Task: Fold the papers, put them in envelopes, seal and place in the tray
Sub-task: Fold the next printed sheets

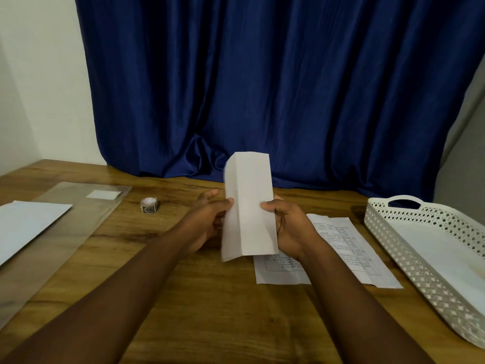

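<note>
Head view, left to right. At the far left a white envelope (29,224) lies flat on a clear plastic sleeve (78,219), which also carries a small white label; just right of the sleeve stands a small roll of tape (149,205). At centre, the folded paper (249,206) is held upright above the tabletop (210,298), clear of it. The left hand (210,222) pinches the paper's left edge, thumb in front and fingers behind; the right hand (286,227) grips the right edge likewise. The sheet is judged light, thin and limp. It creases readily and will bow if held at one corner, so a hold on both long edges near mid-height, as shown, keeps the folds aligned. Below the right hand lies a stack of printed sheets (341,248), still flat. At the far right sits the white perforated tray (393,232), with something pale and flat inside that cannot be identified. A blue curtain (262,88) hangs behind. Nothing blocks the way to the envelope, though the tape roll stands near that path.
</note>
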Motion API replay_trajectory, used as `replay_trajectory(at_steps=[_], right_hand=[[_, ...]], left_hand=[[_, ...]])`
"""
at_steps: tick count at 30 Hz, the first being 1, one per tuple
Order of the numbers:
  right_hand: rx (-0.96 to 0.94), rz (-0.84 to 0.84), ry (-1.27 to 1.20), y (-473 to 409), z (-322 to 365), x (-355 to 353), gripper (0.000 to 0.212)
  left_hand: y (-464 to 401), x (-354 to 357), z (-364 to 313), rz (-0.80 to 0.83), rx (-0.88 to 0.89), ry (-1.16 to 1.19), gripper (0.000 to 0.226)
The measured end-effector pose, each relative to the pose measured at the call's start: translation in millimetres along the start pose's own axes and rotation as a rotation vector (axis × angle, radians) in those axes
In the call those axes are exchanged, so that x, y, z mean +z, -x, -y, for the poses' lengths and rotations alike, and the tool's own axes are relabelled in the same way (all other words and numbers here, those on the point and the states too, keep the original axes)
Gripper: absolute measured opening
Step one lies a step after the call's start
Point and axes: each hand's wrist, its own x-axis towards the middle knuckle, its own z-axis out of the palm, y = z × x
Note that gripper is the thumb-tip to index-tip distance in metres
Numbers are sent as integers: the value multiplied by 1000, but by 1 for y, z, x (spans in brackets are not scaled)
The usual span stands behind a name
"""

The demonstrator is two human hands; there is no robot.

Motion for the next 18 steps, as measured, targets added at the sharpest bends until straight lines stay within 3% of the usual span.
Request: replay_trajectory(at_steps=[2,4,5,9,12,18], right_hand=[[-16,20,38,0,-2,3,38],[-48,29,62,0,-3,7,35],[-65,21,67,-1,-4,7,34],[-99,-21,89,-2,-6,10,32],[-98,-10,122,1,-7,14,29],[-137,-25,246,3,-6,19,20]], left_hand=[[1,7,3,-63,77,-111,47],[1,12,5,-79,126,-186,28],[4,14,3,-66,134,-159,20],[11,19,-6,18,37,70,46],[11,20,-2,55,74,64,29],[11,14,4,13,76,57,22]])
